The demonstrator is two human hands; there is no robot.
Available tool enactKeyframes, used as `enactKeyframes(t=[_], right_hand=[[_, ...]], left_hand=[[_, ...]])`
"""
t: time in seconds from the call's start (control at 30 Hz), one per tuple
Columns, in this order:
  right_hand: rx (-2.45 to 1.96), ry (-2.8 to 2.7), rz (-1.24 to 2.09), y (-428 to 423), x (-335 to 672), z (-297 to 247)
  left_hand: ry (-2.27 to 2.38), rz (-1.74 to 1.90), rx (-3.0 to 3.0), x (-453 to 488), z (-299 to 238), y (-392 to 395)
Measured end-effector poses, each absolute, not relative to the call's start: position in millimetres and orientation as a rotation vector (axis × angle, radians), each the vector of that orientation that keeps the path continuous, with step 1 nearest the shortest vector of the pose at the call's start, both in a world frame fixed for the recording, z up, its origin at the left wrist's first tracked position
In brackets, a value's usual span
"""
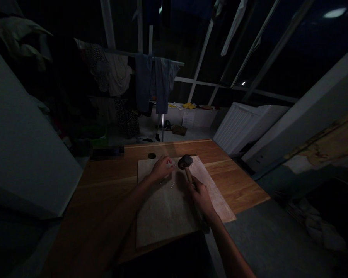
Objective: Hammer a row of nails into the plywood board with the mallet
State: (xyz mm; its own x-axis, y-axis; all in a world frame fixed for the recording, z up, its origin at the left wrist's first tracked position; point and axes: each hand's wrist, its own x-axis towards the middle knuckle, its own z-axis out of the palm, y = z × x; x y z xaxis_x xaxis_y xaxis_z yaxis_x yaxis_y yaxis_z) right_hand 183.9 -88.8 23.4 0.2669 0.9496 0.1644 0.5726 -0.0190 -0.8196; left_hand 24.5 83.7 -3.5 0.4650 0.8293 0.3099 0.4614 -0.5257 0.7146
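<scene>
A pale thin board (162, 212) lies on a wooden tabletop (110, 189). My right hand (201, 197) is closed round the wooden handle of a hammer (186, 164), whose dark head hangs just above the board's far part. My left hand (161, 168) rests on the board right beside the hammer head, fingers pinched together on something too small to make out. A small nail (172, 185) lies loose on the board between my two hands.
A round hole (152, 155) sits in the tabletop behind the board. Clothes hang on a drying rack (150, 81) beyond the table. A white radiator (234, 127) stands at the right, a large pale panel (26, 154) at the left. The room is dim.
</scene>
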Motion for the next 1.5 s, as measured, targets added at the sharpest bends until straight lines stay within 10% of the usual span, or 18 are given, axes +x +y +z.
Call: enactKeyframes(t=[0.53, 0.93, 1.5], right_hand=[[-1.703, -1.192, 0.809, -112.8, 202.3, 1.7], [-1.691, -1.155, 0.832, -113.5, 200.3, 1.6], [-1.697, -1.342, 0.782, -103.6, 192.1, 15.6]], left_hand=[[0.142, 0.253, 3.11, -13.9, 10.4, 30.3], [1.08, 0.98, 1.939, 18.1, -11.5, 95.6], [1.166, 1.018, 2.036, 19.8, -31.6, 94.0]])
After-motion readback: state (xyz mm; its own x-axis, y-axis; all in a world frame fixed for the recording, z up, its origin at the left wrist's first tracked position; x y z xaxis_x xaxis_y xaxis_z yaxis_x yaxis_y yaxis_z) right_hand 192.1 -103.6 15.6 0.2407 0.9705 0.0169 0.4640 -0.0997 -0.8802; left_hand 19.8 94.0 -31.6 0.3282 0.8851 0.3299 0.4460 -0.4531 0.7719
